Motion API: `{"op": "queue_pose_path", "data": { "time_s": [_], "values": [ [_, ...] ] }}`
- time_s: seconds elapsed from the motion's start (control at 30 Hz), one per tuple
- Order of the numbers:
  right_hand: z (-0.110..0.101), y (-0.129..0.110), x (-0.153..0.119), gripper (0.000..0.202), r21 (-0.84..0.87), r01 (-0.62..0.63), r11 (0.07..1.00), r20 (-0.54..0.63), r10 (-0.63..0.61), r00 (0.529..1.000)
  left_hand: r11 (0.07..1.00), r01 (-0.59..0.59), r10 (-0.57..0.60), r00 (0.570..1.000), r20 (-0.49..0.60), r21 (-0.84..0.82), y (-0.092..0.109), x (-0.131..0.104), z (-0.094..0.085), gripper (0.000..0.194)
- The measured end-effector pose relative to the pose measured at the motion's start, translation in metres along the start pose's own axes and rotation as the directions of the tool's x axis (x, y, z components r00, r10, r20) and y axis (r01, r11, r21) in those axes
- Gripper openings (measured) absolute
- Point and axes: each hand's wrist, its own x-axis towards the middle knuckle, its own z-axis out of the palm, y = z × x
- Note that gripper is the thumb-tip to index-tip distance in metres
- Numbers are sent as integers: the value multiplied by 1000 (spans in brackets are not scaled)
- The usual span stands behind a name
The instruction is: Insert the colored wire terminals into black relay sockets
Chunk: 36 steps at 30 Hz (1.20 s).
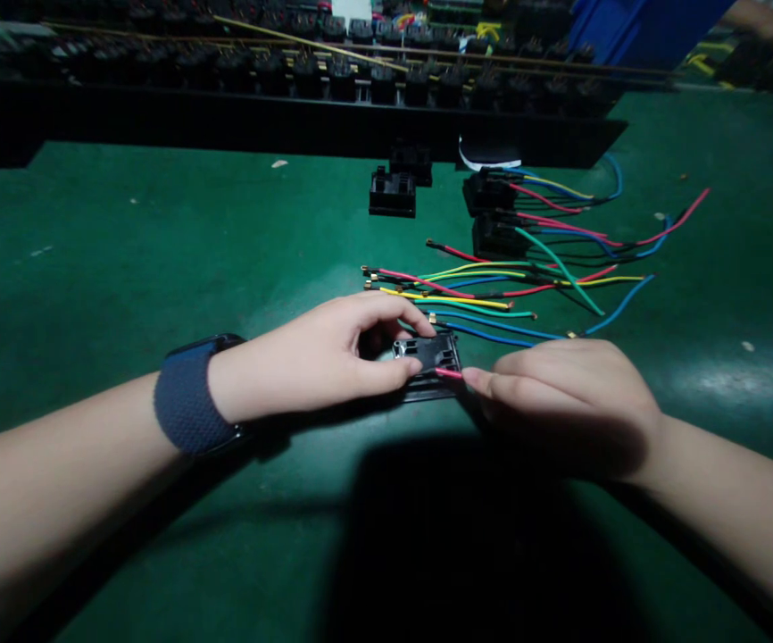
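A small black plastic part [432, 357] lies on the green surface in the middle of the head view. My left hand [333, 353] grips it from the left, thumb at its near side and a fingertip at its far edge. My right hand [561, 393] pinches a short red wire [449, 372], whose end reaches over the right side of the part. Just beyond my hands lie several loose wires, among them a yellow wire [477, 299] and a blue wire [494, 330], with metal terminals at their ends.
Two black sockets with wires attached [494, 234] sit at the right, and bare black sockets [393, 195] at the centre. A long black rack [259, 121] of many parts spans the back. Behind it are a blue bin [641, 31] and part of a person's arm [771, 20].
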Motion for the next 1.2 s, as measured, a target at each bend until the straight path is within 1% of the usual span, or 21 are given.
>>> {"op": "queue_pose_path", "data": {
  "time_s": [0.07, 0.17, 0.27, 0.43, 0.5, 0.6, 0.7, 0.83, 0.9, 1.1, 1.2],
  "values": [
    [2, 0, 1, 24, 30, 13, 999, -23, -13, 1000, 1000, 11, -11, 1000, 6, -1, 0, 0, 0, 34],
    [4, 0, 1, 19, 57, 24, 998, -29, -22, 999, 1000, -4, 4, 1000, 7, -15, -1, 1, 0, 34],
    [5, 0, 1, 16, 84, 12, 996, -6, -12, 1000, 1000, -20, 20, 1000, -3, -17, -1, 1, 1, 33],
    [7, 0, 0, 22, 250, -36, 968, 65, 20, 998, 999, -30, 30, 1000, -8, -12, -2, 1, 1, 33],
    [8, 1, 0, 23, 266, -41, 963, 85, 19, 996, 999, -43, 43, 999, -14, -7, -2, 1, 1, 32],
    [9, 1, 0, 25, 235, -45, 971, 101, 22, 995, 999, -44, 44, 999, -9, 7, -2, 1, 1, 33],
    [8, 3, 0, 24, 162, -3, 987, 118, -17, 993, 999, -46, 46, 999, -2, 22, -4, 1, 1, 33],
    [5, 4, 0, 21, 122, 60, 991, 128, -76, 989, 983, -122, 126, 992, -20, 139, -7, 1, 1, 31],
    [3, 4, 0, 22, 113, 60, 992, 135, -75, 988, 974, -142, 147, 989, -16, 175, -7, 0, 1, 30],
    [2, 3, -1, 28, 35, 52, 998, 177, -58, 982, 973, -152, 157, 988, -12, 174, -7, -1, 1, 30],
    [3, 3, -2, 32, 38, 32, 999, 203, -39, 978, 970, -161, 165, 986, -7, 179, -7, -1, 1, 31]
  ]
}}
